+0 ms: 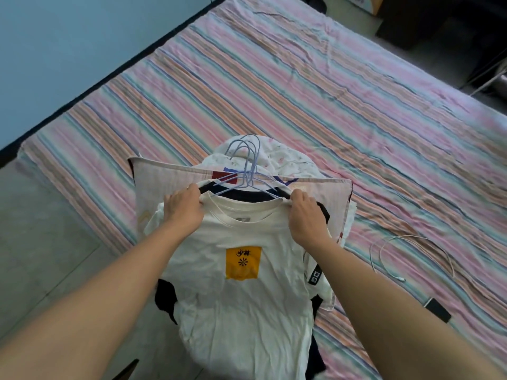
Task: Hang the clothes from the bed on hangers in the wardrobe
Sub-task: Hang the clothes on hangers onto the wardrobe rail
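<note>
A white T-shirt [241, 305] with a yellow square print lies on top of a pile of clothes at the near edge of the bed. My left hand [183, 208] grips its left shoulder beside the collar. My right hand [306, 215] grips its right shoulder. Several pale blue wire hangers [248, 165] lie stacked just beyond the collar, their hooks pointing away from me. A dark garment [164, 298] shows under the white shirt. A white patterned garment [277, 160] lies under the hangers. The wardrobe is out of view.
The bed [301, 86] has a pink striped sheet. A pale pillow [162, 179] lies under the pile. A white cable [411, 250] and a dark phone [439, 309] lie on the sheet to the right. Tiled floor [41, 242] is left; dark furniture [439, 17] is far right.
</note>
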A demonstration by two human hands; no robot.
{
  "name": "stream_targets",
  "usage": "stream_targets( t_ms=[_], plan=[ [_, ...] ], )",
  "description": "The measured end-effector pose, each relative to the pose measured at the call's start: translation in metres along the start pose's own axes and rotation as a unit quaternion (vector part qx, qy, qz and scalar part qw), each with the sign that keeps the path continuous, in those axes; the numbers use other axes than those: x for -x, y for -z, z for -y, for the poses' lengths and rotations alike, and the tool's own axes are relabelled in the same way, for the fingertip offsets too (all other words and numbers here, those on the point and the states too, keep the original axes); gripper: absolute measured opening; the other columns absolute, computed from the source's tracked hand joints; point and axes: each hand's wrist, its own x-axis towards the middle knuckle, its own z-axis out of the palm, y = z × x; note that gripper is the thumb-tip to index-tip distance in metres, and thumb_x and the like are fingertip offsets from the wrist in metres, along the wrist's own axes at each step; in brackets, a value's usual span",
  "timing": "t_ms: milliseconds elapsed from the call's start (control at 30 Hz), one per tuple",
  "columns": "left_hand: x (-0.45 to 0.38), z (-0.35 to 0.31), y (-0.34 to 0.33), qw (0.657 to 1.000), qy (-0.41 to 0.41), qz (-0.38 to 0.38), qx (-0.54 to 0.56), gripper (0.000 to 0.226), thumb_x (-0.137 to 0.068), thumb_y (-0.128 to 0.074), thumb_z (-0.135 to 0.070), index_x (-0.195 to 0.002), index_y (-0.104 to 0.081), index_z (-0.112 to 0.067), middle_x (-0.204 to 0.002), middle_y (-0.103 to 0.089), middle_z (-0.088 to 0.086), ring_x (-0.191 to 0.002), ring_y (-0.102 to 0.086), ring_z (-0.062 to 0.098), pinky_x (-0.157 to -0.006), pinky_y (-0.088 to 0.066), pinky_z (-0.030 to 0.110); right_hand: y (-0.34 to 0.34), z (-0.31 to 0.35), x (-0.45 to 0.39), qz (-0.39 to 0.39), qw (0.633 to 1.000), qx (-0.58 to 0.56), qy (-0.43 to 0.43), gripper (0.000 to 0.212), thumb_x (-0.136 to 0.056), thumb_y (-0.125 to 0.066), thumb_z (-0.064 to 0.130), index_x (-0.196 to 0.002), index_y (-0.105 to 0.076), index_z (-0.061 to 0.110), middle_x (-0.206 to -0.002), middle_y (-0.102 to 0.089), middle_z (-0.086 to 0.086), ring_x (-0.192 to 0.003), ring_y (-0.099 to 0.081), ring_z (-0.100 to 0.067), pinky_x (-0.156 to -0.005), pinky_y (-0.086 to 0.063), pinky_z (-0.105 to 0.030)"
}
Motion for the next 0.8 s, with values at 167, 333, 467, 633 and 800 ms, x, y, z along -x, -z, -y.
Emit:
stream_targets(
  t_ms=[167, 333, 467, 633, 800],
  plan=[
    [0.025, 0.009, 0.029, 0.996, -0.011, -0.058, 0.066, 0.002, -0.095, -0.057, -0.015, -0.094, -0.055, -0.015, -0.1, -0.065, 0.015, -0.086, -0.054, 0.033, -0.07, -0.035, 0.034, 0.022, 0.005, 0.025, -0.046, 0.996, -0.07, 0.017, 0.019, -0.096, -0.049, 0.003, -0.111, -0.059, 0.011, -0.103, -0.06, -0.008, -0.092, -0.054, -0.032, -0.076, -0.044, -0.041],
    [0.059, 0.022, 0.055, 0.987, -0.017, -0.028, 0.158, 0.01, -0.091, -0.063, -0.016, -0.09, -0.053, -0.018, -0.09, -0.064, 0.008, -0.081, -0.055, 0.029, -0.067, -0.041, 0.035, 0.056, 0.012, 0.056, -0.019, 0.985, -0.173, 0.001, 0.012, -0.099, -0.053, 0.016, -0.095, -0.064, 0.013, -0.089, -0.064, -0.006, -0.085, -0.057, -0.029, -0.071, -0.044, -0.039],
    [0.094, 0.036, 0.081, 0.969, -0.04, -0.02, 0.242, 0.01, -0.085, -0.071, -0.012, -0.091, -0.064, -0.015, -0.084, -0.064, 0.005, -0.083, -0.06, 0.028, -0.068, -0.04, 0.031, 0.085, 0.023, 0.09, -0.032, 0.974, -0.225, 0.016, 0.011, -0.099, -0.057, 0.018, -0.093, -0.066, 0.013, -0.083, -0.064, -0.003, -0.08, -0.056, -0.024, -0.066, -0.038, -0.034],
    [0.149, 0.06, 0.131, 0.959, -0.071, -0.015, 0.274, 0.006, -0.084, -0.073, -0.014, -0.088, -0.069, -0.016, -0.087, -0.069, 0.004, -0.086, -0.064, 0.023, -0.076, -0.05, 0.032, 0.121, 0.054, 0.135, -0.085, 0.963, -0.248, 0.057, 0.009, -0.098, -0.059, 0.015, -0.094, -0.068, 0.014, -0.078, -0.062, 0.005, -0.074, -0.054, -0.016, -0.063, -0.036, -0.016],
    [0.232, 0.094, 0.191, 0.914, -0.085, -0.078, 0.39, 0.01, -0.082, -0.079, -0.021, -0.088, -0.072, -0.019, -0.084, -0.072, 0.002, -0.079, -0.067, 0.016, -0.07, -0.055, 0.027, 0.168, 0.1, 0.183, -0.101, 0.959, -0.239, 0.114, 0.012, -0.1, -0.058, 0.019, -0.091, -0.064, 0.024, -0.077, -0.058, 0.018, -0.073, -0.052, 0.002, -0.062, -0.036, -0.012]
  ],
)
